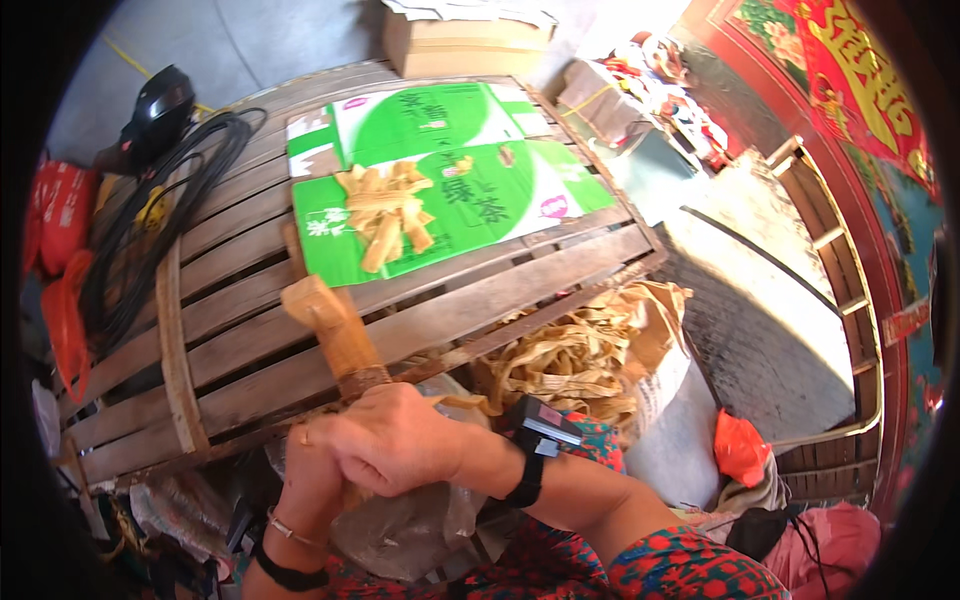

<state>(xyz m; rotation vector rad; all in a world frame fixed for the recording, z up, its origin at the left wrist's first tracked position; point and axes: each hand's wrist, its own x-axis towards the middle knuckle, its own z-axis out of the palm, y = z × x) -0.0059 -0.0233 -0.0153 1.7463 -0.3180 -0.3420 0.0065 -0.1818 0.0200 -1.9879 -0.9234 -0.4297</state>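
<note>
At the near edge of the slatted table, my right hand (393, 440) is closed in a fist, pressed against my left hand (318, 462). My left hand is curled too, and what lies inside its fingers is hidden. A tan, flat dried strip (465, 403) shows at the top of my right fist and runs to the right. Just beyond my hands, a worn wooden piece with a blocky end (335, 325) sticks out over the slats. Several folded tan strip pieces (385, 210) lie heaped on a flattened green carton (470, 240).
A sack of loose tan strips (570, 355) stands right of my hands, below the slatted table (235, 345). Black cable (160, 225) lies coiled at the left, near a red bag (65, 215). A cardboard box (460, 45) sits at the far edge. A railed bamboo frame (840, 270) stands right.
</note>
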